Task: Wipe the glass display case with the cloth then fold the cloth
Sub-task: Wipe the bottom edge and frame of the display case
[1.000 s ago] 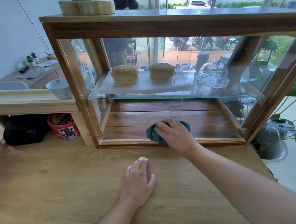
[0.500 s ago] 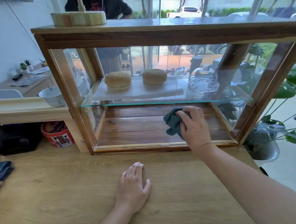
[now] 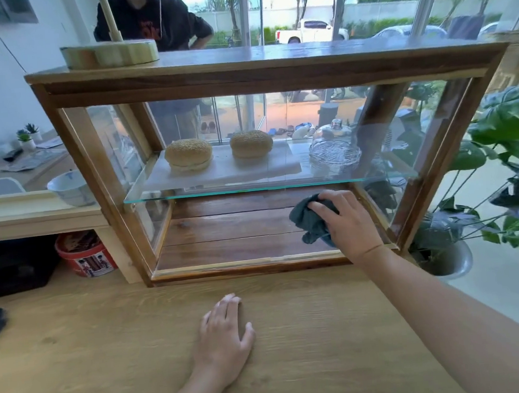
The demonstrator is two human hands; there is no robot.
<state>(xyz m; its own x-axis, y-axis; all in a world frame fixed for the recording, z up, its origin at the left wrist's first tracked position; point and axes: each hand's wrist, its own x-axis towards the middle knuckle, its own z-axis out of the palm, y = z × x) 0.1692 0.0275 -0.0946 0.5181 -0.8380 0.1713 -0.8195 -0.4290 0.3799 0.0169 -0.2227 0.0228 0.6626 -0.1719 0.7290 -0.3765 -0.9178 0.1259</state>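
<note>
A wood-framed glass display case (image 3: 262, 79) stands on the wooden table (image 3: 110, 360). My right hand (image 3: 350, 223) presses a bunched dark teal cloth (image 3: 309, 220) against the lower right part of the case's front glass, just under the glass shelf (image 3: 251, 188). My left hand (image 3: 223, 340) lies flat on the table in front of the case, palm down, fingers slightly apart, holding nothing.
Two sesame buns (image 3: 188, 154) and a glass dome (image 3: 335, 151) sit on the shelf. A wooden stand base (image 3: 110, 53) is on top. A bowl (image 3: 70, 188), red tin (image 3: 85, 254), potted plant (image 3: 496, 179) flank it. A person (image 3: 151, 22) stands behind.
My right hand slid the cloth up and to the right across the front glass, from the bottom middle to the lower right. My left hand stayed on the table.
</note>
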